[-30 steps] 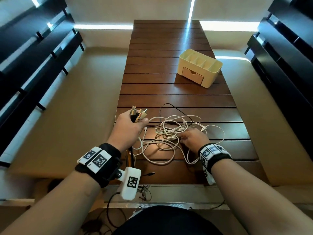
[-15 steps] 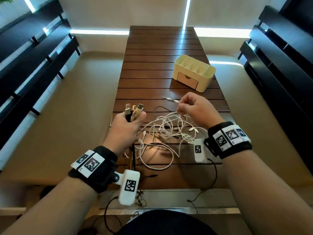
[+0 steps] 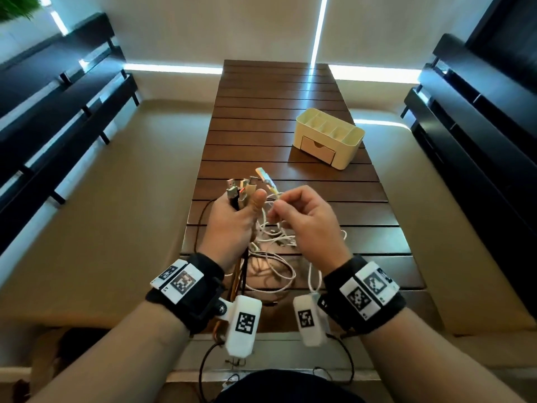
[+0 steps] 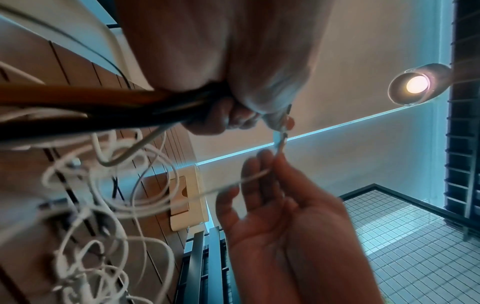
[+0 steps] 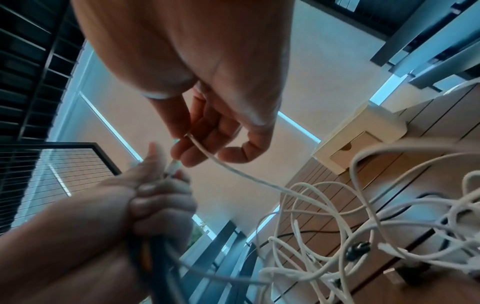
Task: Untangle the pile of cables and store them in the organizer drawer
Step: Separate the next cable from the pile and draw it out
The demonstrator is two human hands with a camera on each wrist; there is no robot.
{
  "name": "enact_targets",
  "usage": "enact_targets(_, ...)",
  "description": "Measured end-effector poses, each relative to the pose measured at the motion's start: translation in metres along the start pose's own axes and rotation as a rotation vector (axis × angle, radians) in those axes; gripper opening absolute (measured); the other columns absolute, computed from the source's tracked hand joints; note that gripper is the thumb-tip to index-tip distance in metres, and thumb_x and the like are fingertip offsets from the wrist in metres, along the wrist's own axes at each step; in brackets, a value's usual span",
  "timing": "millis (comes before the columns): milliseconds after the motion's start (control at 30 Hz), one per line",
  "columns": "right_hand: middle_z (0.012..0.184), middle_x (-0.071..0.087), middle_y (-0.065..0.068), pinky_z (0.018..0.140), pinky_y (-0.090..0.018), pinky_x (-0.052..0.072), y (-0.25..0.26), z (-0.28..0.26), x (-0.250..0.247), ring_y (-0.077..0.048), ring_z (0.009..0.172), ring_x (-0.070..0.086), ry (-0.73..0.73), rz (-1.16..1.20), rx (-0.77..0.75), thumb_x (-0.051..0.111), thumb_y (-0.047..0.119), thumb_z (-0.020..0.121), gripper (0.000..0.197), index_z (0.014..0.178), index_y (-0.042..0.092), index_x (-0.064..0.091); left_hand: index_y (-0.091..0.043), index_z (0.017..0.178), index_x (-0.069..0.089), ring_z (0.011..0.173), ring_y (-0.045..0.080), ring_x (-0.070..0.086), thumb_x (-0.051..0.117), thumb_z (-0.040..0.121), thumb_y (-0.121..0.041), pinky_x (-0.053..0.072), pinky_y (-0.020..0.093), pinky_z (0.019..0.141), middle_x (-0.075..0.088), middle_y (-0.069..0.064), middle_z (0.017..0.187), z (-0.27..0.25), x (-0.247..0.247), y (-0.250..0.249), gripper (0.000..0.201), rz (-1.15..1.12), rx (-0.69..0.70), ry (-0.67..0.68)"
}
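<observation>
My left hand [image 3: 232, 216] is raised above the table and grips a bundle of cable ends [image 3: 242, 189], the plugs sticking up past the thumb. Close beside it, my right hand [image 3: 293, 207] pinches a thin white cable [image 5: 233, 170] near its plug [image 3: 265, 177], which lies against the left thumb. A tangle of white cables [image 3: 271, 251] with some dark ones lies on the brown slatted table [image 3: 290, 91] under both hands. The cream organizer [image 3: 329, 138] stands further back on the right, its small drawer [image 3: 317, 149] closed.
Black slatted benches [image 3: 58, 112] run along both sides of the table, with beige floor [image 3: 130, 199] between. Black and orange leads hang off the table's near edge [image 3: 290, 330] by my left wrist.
My right hand lifted a white cable end out of the pile, then carried it left to the left hand's bundle. The left hand rose slightly with its bundle.
</observation>
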State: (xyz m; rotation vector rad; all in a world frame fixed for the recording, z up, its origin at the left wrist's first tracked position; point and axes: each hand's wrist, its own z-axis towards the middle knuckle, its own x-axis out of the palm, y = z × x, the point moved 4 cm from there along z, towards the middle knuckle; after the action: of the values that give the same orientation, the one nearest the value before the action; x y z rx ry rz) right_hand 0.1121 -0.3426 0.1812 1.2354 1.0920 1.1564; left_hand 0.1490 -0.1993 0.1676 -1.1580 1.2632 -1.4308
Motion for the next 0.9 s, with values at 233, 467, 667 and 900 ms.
enact_targets(233,0.074,0.072,-0.004,0.075,-0.041,0.059,-0.006,-0.012,0.014,-0.021,0.073,0.07,0.108,-0.01,-0.066,0.065,0.001,0.093,0.016,0.081,0.012,0.062,-0.016,0.072,0.061,0.052,0.016,0.05,0.07,0.077,-0.042,0.045,0.028,0.047,0.053,-0.002,0.06,-0.006,0.007,-0.008,0.028,-0.084,0.056,0.05)
enact_targets(467,0.08,0.07,-0.015,0.077,-0.04,0.06,-0.006,-0.009,0.014,-0.021,0.076,0.069,0.16,-0.114,-0.183,0.068,-0.005,0.088,0.017,0.079,0.01,0.067,0.004,0.077,0.054,0.062,0.024,0.05,0.074,0.09,-0.018,0.048,0.035,0.057,0.05,0.007,0.066,-0.002,0.006,-0.01,0.032,-0.031,0.058,0.01)
enact_targets(667,0.08,0.07,-0.007,0.071,-0.046,0.057,-0.003,-0.001,0.01,-0.026,0.074,0.066,0.129,-0.249,-0.275,0.07,0.003,0.089,0.015,0.087,0.018,0.067,-0.006,0.071,0.058,0.06,0.013,0.052,0.067,0.096,-0.02,0.048,0.028,0.059,0.053,-0.004,0.062,0.005,0.006,-0.016,0.03,0.126,0.13,-0.099)
enact_targets(900,0.089,0.067,0.0,0.075,-0.042,0.058,-0.033,-0.006,0.003,-0.019,0.08,0.065,0.166,-0.364,-0.116,0.066,0.015,0.094,0.013,0.1,0.024,0.06,0.002,0.088,0.072,0.076,0.022,0.073,0.061,0.097,-0.029,0.06,0.033,0.074,0.075,0.008,0.08,0.005,0.01,-0.019,0.035,0.13,0.152,-0.099)
